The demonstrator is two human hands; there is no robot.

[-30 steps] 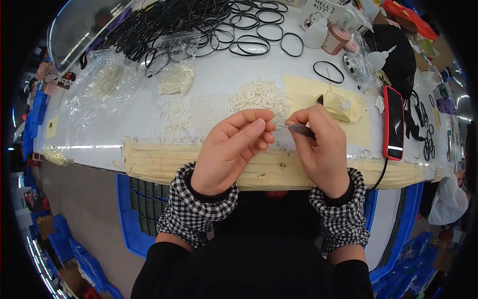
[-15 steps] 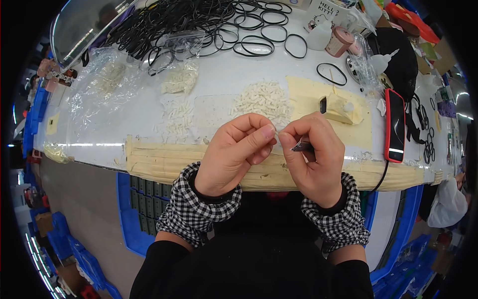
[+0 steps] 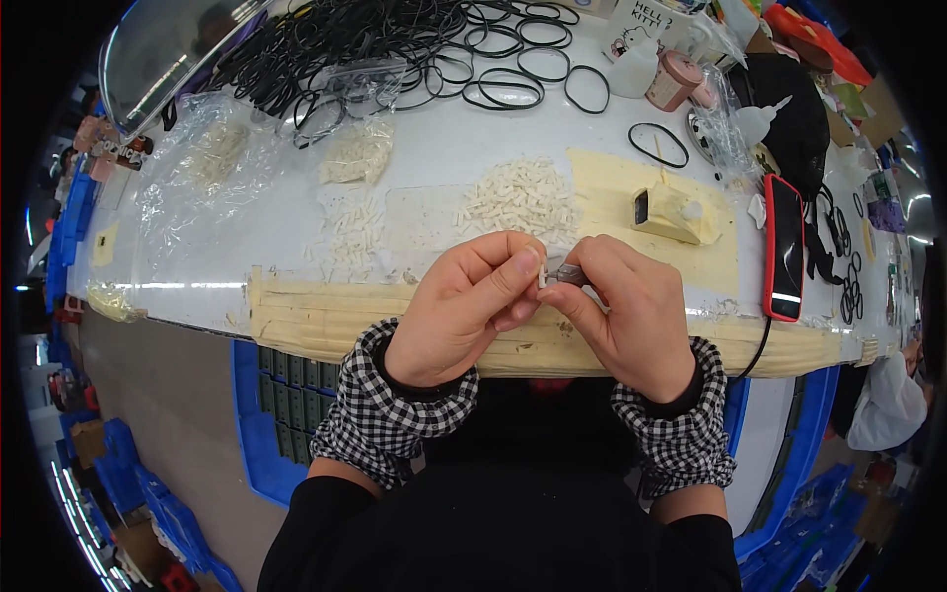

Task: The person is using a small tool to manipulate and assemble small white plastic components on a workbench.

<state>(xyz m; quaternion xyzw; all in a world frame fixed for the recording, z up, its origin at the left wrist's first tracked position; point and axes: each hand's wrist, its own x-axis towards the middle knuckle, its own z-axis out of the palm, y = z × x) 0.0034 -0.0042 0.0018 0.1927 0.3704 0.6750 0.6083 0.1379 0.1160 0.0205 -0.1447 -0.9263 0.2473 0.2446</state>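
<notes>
My left hand [image 3: 464, 308] and my right hand [image 3: 623, 314] meet over the taped front edge of the white table [image 3: 296, 247]. The left thumb and forefinger pinch a small white plastic piece [image 3: 543, 277]. The right fingers hold a small dark grey tool [image 3: 568, 273] whose tip touches that piece. Just beyond the hands lies a heap of small white plastic pieces [image 3: 518, 197].
Many black rubber rings [image 3: 375, 49] cover the far side. Clear bags of white parts [image 3: 212, 158] lie at the left. A yellowish block [image 3: 676, 212] sits on a tape patch, and a red phone [image 3: 785, 247] lies at the right. Blue crates [image 3: 266, 424] stand under the table.
Both hands have drawn closer together. The dark tool in the right hand now meets the white piece pinched in the left; before, the right hand held it a little apart.
</notes>
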